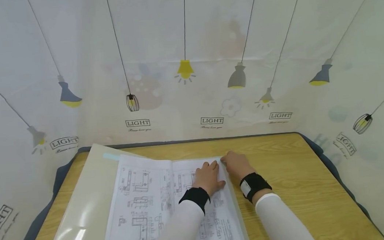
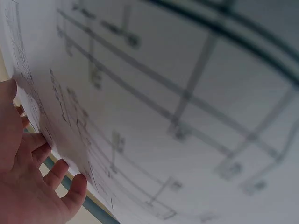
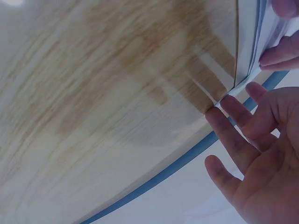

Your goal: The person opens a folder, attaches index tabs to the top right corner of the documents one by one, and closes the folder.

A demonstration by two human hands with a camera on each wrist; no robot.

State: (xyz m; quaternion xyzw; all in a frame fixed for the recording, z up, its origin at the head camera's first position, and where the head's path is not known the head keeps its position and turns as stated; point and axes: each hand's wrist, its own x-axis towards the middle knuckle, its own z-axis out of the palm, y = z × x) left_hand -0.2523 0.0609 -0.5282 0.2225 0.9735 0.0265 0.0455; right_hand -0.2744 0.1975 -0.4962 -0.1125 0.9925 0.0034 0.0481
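Observation:
Sheets of paper with printed technical drawings [image 1: 141, 204] lie spread on an open folder with pale, glossy covers [image 1: 81, 193]. My left hand [image 1: 208, 177] rests on the right-hand page near its top edge, fingers spread. In the left wrist view the left hand's fingers [image 2: 56, 175] reach to the far edge of the drawing sheet [image 2: 154, 107]. My right hand [image 1: 237, 165] touches the top right corner of the pages and folder. Its fingers [image 3: 233, 144] extend toward that corner in the right wrist view, with the folder's layered edge [image 3: 247, 42] alongside.
The folder lies on a wood-grain table [image 1: 292, 187] with a dark blue edge [image 1: 193, 140]. A pale wall covering printed with hanging lamps [image 1: 185, 69] surrounds the table's back and sides. Wood surface extends right of the folder.

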